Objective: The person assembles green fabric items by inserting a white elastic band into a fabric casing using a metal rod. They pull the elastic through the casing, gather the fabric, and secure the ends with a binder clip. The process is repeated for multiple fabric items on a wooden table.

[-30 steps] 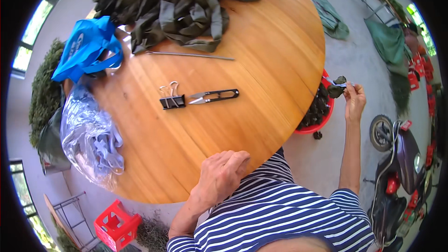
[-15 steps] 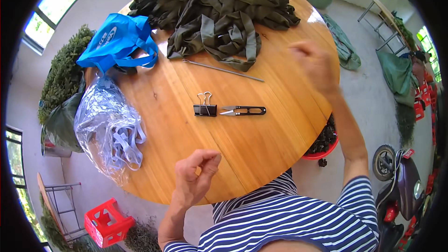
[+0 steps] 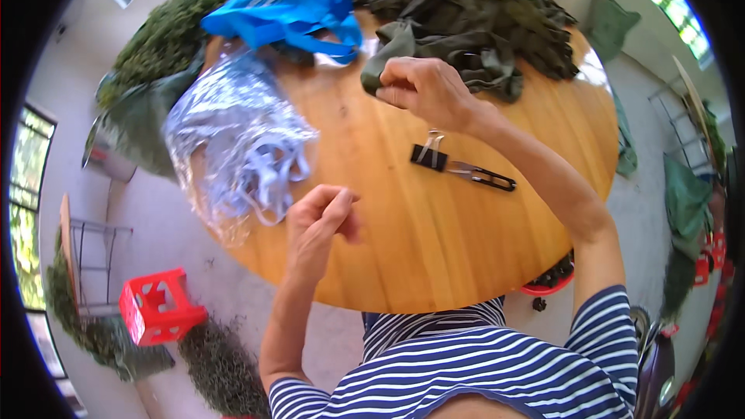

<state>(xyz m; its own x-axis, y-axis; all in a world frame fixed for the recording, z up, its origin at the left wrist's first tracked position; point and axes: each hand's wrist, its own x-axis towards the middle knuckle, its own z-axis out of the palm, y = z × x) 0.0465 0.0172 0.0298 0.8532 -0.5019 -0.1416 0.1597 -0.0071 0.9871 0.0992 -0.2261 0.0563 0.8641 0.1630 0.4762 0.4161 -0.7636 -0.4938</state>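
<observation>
My right hand (image 3: 425, 93) reaches over the table, its fingers closed at the near edge of a heap of dark green fabric strips (image 3: 473, 31); what sits between the fingertips is hidden. My left hand (image 3: 320, 221) hovers above the table's near left part, fingers curled and thumb against them, with nothing visible in it. Beside it lies a clear plastic bag (image 3: 225, 116) with pale lavender straps (image 3: 272, 171) spilling out. A black binder clip (image 3: 429, 153) and black-handled thread snips (image 3: 483, 176) lie end to end below my right forearm.
The round wooden table (image 3: 434, 264) holds a blue carry bag (image 3: 287, 12) at its far left. Bundled greenery (image 3: 167, 39) stands beyond the left edge. A red plastic stool (image 3: 161, 306) is on the floor at left, and a red basin (image 3: 552, 283) of dark pieces sits by the near right edge.
My right hand has swung left from the table's right side to the fabric heap. My left hand is still curled. The view has shifted, and the thin metal rod no longer shows.
</observation>
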